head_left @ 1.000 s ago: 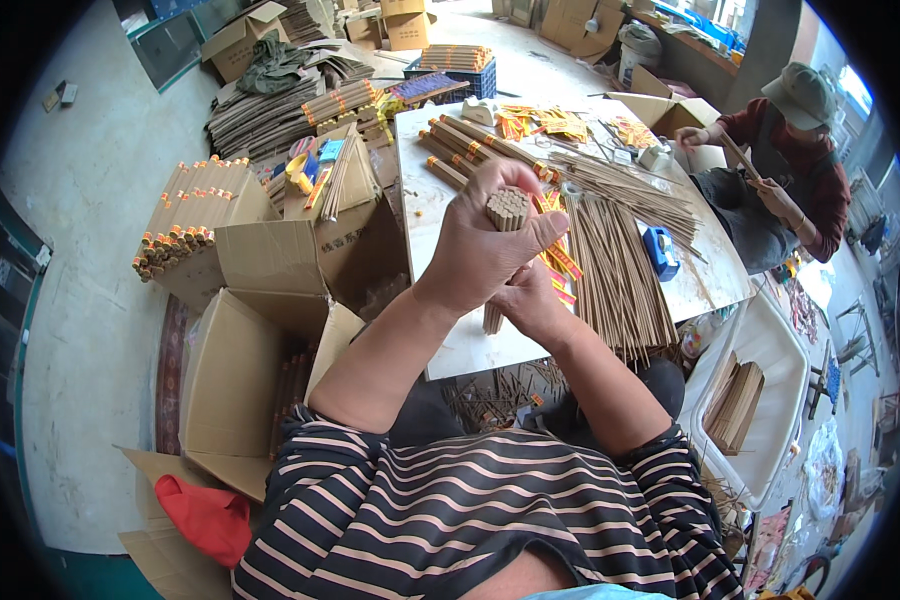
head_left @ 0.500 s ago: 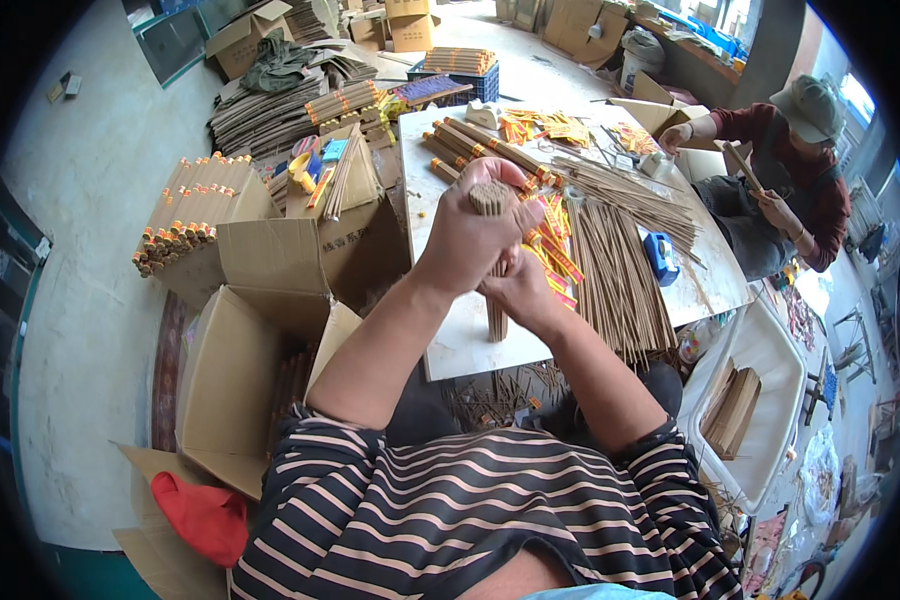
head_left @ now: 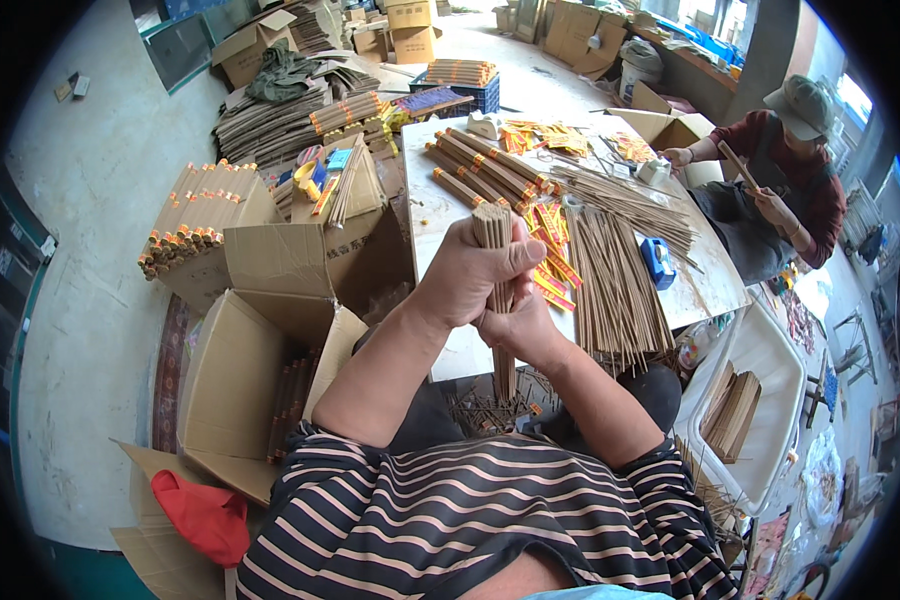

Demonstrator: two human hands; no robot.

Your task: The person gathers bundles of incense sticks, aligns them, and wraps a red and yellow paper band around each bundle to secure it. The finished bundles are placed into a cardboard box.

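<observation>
A bundle of brown incense sticks stands nearly upright between my hands, close to the table's front edge. My left hand is wrapped round its upper part, the thumb lying across it. Just below, my right hand closes round the middle, and the lower end hangs past the table edge. Beyond my hands lie finished rolls of incense with orange-red bands. Red and yellow paper labels are scattered beside them. To the right a wide layer of loose incense sticks covers the white table.
A blue tape dispenser stands right of the loose sticks. An open cardboard box with rolls inside is at my left, near stacked rolls. A white tub holds more sticks at right. Across the table a co-worker sits holding a stick bundle.
My hands and the incense bundle have moved slightly toward me and down, tilting its lower end past the table edge. More of the banded rolls behind now shows.
</observation>
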